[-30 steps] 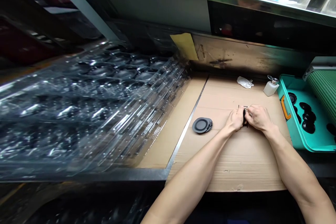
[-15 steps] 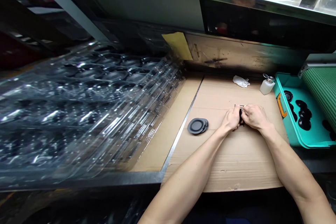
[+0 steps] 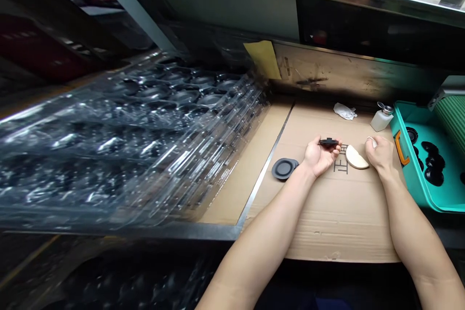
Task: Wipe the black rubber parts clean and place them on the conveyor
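My left hand [image 3: 319, 156] lies palm up on the cardboard sheet [image 3: 327, 218], its fingers curled around a black round disc [image 3: 329, 141] seen edge-on. A cream half-moon piece [image 3: 356, 157] lies between my hands, touching neither clearly. My right hand [image 3: 379, 151] rests just beyond it, with its fingers curled on a small white scrap [image 3: 371, 142]. Left of my left hand sits a low stack of dark rubber discs [image 3: 285, 168].
A teal tray [image 3: 410, 174] of black discs stands at the right. Behind it are a white pump bottle [image 3: 381, 118] and a crumpled white cloth [image 3: 344, 111]. Stacked clear plastic trays [image 3: 145, 140] fill the left, past a metal strip [image 3: 263, 169]. A shelf runs overhead.
My hands have come apart. The left now holds the black disc palm up, the cream half-moon piece lies on the cardboard, and the view has shifted slightly.
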Motion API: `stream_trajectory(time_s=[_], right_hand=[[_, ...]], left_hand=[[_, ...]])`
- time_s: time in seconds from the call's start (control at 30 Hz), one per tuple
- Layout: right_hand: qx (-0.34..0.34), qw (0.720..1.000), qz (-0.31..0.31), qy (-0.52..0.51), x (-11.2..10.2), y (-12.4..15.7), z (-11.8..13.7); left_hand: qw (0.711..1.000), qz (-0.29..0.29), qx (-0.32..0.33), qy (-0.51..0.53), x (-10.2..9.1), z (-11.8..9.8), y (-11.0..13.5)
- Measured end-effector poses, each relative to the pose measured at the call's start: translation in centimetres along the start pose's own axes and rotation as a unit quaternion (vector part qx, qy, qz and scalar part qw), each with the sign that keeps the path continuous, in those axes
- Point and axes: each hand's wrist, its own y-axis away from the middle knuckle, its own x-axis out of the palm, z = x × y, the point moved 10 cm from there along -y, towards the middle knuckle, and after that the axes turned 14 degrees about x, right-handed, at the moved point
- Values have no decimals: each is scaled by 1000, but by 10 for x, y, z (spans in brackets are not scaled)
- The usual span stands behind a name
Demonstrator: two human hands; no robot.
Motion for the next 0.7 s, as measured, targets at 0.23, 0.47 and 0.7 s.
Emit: stream_trajectory(time_s=[0.23, 0.47, 0.7], right_hand=[[36, 999, -5, 31, 3, -6, -14], [73, 996, 20, 54, 9, -7, -23], [78, 995, 35, 48, 11, -7, -23]], left_hand=[[1000, 8, 15, -23, 1, -1, -1], [870, 41, 324, -369, 12, -41, 12], [732, 73, 424, -528, 30, -45, 33]])
